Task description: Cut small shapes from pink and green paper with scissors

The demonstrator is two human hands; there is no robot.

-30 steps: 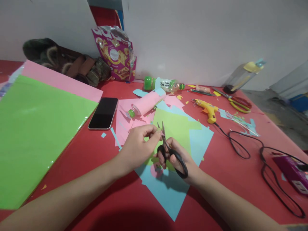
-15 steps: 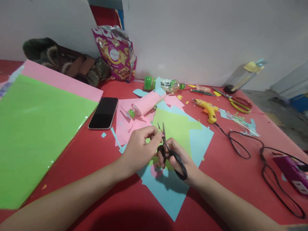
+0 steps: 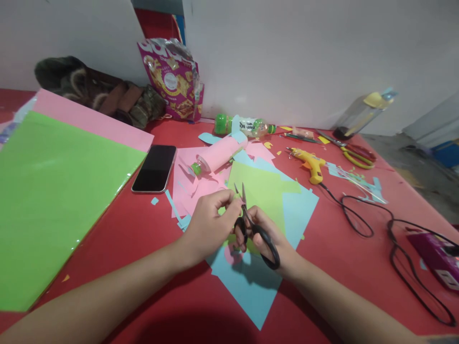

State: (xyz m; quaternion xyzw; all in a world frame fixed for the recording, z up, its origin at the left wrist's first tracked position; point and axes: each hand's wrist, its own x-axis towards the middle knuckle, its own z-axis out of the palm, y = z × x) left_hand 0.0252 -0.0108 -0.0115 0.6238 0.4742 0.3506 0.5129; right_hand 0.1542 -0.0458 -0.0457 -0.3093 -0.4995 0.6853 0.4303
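Note:
My right hand (image 3: 267,229) is closed round the black handles of a pair of scissors (image 3: 266,244), whose blades point away from me and stand slightly apart. Beside the blades, my left hand (image 3: 211,220) pinches a small piece of paper, mostly hidden by the fingers; a bit of pink shows at the blades. Below both hands lie a blue paper sheet (image 3: 251,301) and a light green sheet (image 3: 254,184). A pink paper circle (image 3: 234,254) rests on the blue sheet under my right hand. Beyond them lies a bottle wrapped in pink paper (image 3: 222,154).
Left are a phone (image 3: 155,168) and a packet of green paper (image 3: 68,191). A snack bag (image 3: 172,81) and a green-capped bottle (image 3: 247,126) stand or lie at the wall. Right are a yellow glue gun (image 3: 310,164), its looping cord, larger scissors (image 3: 355,155) and a purple box (image 3: 433,258).
Hardly anything differs. Both hands keep their place, with only a very slight shift of the scissors.

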